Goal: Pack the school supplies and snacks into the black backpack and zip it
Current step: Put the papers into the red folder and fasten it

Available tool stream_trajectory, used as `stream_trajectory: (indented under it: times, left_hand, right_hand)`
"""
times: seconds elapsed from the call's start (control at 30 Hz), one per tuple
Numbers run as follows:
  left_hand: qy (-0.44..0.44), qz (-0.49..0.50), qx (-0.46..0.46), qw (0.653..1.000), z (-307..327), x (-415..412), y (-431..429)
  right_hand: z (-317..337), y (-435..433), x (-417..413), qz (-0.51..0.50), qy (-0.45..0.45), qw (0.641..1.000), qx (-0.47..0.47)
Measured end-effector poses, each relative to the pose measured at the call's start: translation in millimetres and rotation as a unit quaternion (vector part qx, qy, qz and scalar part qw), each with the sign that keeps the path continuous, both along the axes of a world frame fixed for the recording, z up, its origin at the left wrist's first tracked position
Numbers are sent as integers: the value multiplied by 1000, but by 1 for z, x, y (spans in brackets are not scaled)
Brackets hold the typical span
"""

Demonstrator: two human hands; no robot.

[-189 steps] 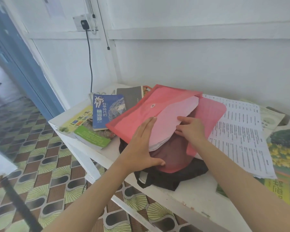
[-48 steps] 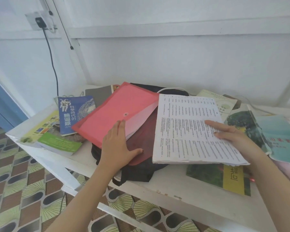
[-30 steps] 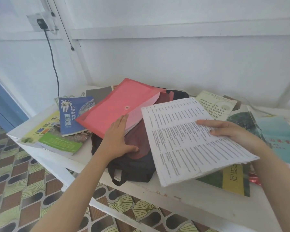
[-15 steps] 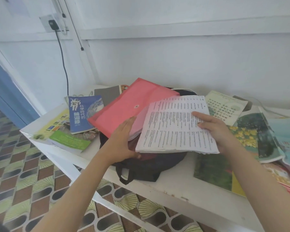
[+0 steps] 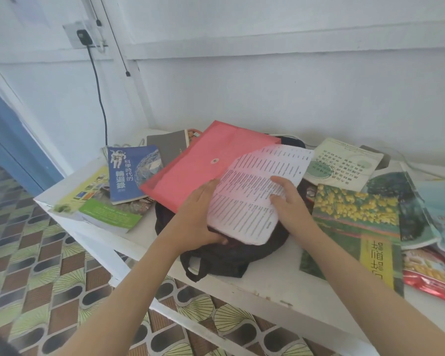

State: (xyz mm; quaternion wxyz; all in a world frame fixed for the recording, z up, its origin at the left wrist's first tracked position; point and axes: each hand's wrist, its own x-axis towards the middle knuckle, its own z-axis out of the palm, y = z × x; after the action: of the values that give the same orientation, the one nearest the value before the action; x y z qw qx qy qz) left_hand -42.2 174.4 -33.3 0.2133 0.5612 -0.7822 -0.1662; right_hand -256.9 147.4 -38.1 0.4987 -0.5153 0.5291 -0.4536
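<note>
So the black backpack point(image 5: 229, 255) is lying flat right under both hands. It's soft and floppy, with a loop handle hanging toward the near edge, below the left thumb. A red envelope folder point(image 5: 203, 163) with a white snap button lies on top of it, running up and away from the left fingers.

The left hand point(image 5: 198, 219) is flat with its fingers mostly straight, laid along the left edge of the printed sheets point(image 5: 254, 194), thumb spread out on the backpack. It isn't wrapped round anything. The right hand point(image 5: 288, 204) holds the sheets by their right side, fingers curled on top of the page. The part of the sheets nearest the left fingers looks pink-tinted. I can't tell if it's under the folder flap.

The surface point(image 5: 267, 286) is white and a bit chipped at the near edge, against a white wall with a socket point(image 5: 81, 34) and a black cable. The floor point(image 5: 36, 265) is patterned tile.

Left of the left fingers are a blue book point(image 5: 132, 173), a green book point(image 5: 106, 214) and a grey notebook point(image 5: 168, 147). Right of the right fingers are a yellow-flower book point(image 5: 355, 227), a pale booklet point(image 5: 342, 165) and 1 red snack packet point(image 5: 429, 276). What's inside the backpack is hidden.
</note>
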Motion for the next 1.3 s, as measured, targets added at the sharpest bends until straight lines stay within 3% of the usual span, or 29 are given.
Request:
stream_trajectory:
  times: [0.07, 0.23, 0.43, 0.6, 0.77, 1.3]
  left_hand:
    - [1, 3, 0, 1000, -1, 1, 0]
    - [26, -10, 1, 1000, -1, 1, 4]
    - [26, -19, 15, 999, 0, -1, 8]
    - [26, -27, 20, 999, 3, -6, 11]
    - [34, -36, 23, 999, 5, -7, 14]
    - [14, -52, 12, 998, -4, -5, 17]
  right_hand:
    - [-1, 1, 2, 15, 15, 999, 32]
    - [-10, 7, -6, -111, 9, 994, 7]
    - [-1, 7, -1, -68, -70, 993, 65]
    - [13, 0, 19, -52, -72, 993, 80]
    - [22, -7, 36, 33, -66, 992, 103]
    - [6, -28, 63, -2, -30, 995, 97]
